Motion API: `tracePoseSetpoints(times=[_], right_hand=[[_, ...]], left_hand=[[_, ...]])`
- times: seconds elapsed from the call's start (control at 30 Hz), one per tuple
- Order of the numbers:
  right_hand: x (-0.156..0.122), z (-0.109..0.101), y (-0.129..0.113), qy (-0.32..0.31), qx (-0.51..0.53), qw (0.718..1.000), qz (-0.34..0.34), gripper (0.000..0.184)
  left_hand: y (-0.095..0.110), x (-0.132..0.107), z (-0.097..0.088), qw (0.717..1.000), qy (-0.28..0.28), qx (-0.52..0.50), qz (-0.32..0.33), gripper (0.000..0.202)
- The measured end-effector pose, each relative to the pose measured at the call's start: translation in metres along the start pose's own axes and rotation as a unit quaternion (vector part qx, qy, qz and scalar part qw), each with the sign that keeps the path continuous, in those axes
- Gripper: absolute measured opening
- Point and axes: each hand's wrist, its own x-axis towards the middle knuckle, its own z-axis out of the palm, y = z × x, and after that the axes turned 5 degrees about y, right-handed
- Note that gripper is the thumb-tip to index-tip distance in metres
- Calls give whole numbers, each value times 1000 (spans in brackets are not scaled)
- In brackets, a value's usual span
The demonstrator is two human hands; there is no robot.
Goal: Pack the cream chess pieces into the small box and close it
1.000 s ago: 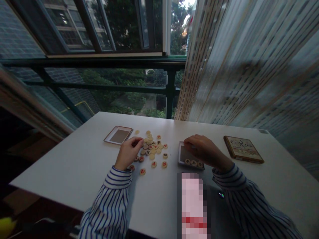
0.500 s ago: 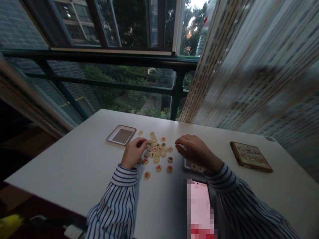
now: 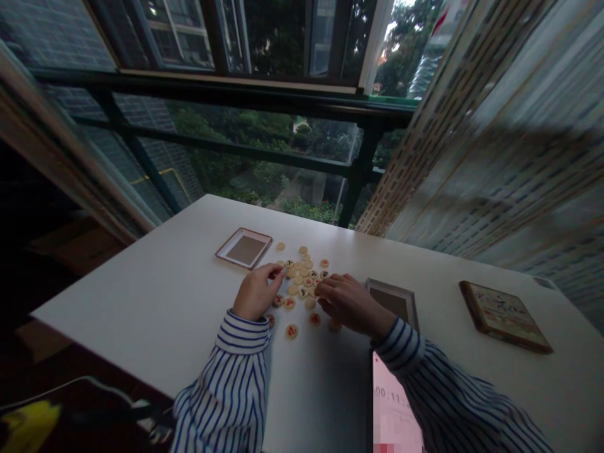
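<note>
Round wooden xiangqi pieces (image 3: pixel 299 280) lie in a loose cluster on the white table, some face down, others showing red or black characters. My left hand (image 3: pixel 257 292) is at the cluster's left side, thumb and forefinger pinched at the edge of a black-marked xiangqi piece (image 3: pixel 289 264). From the right, my right hand (image 3: pixel 353 305) reaches over the cluster with curled fingers closed together. Its fingertips are among the pieces, partly covering a red-marked one; what they hold, if anything, is hidden. Single red-marked pieces (image 3: pixel 291 331) lie nearer to me.
An open shallow box lid (image 3: pixel 243 248) lies at the left rear of the white table (image 3: pixel 141 270). Right of the pieces is a grey-rimmed tray (image 3: pixel 391 296), partly behind my right hand. Farther right is a decorated wooden box (image 3: pixel 504 314). A lit phone (image 3: pixel 394 409) is under my right forearm.
My right hand has moved left from above the tray onto the pieces, uncovering the tray. My left hand stays by the cluster, where a black-marked piece now shows at its fingertips. The view has shifted.
</note>
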Motion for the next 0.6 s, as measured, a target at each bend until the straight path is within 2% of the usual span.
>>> tracePoseSetpoints(times=[0.17, 0.6], right_hand=[[4, 13, -2, -22, 10, 999, -48, 12], [5, 21, 3, -39, 12, 997, -73, 15]], left_hand=[[-1, 0, 3, 1000, -3, 15, 0, 25], [4, -3, 8, 999, -6, 30, 11, 23]])
